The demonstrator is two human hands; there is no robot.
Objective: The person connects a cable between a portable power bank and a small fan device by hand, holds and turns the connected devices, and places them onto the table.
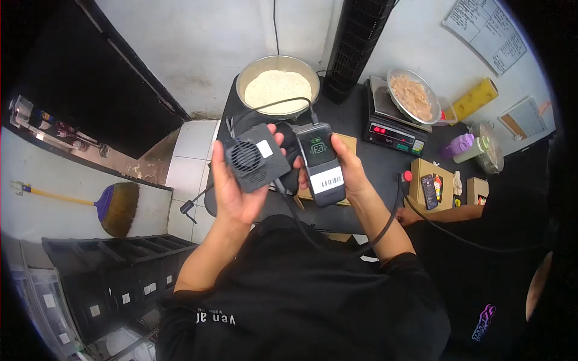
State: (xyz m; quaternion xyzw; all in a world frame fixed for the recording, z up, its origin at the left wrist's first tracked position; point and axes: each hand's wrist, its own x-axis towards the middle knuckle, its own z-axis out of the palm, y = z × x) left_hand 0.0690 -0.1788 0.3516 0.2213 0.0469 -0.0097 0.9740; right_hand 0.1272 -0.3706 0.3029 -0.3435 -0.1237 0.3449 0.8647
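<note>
Left hand grips fan unit; right hand grips power bank. Cable already plugged into power bank top; both above table, not yet set down.

**Desk layout, head view**

Left hand holds fan unit, just left of power bank in right hand; both above desk. Bowl of dough behind them. Scale to the right, plate on it. Cardboard box right of scale. Broom on floor, far left.
</note>
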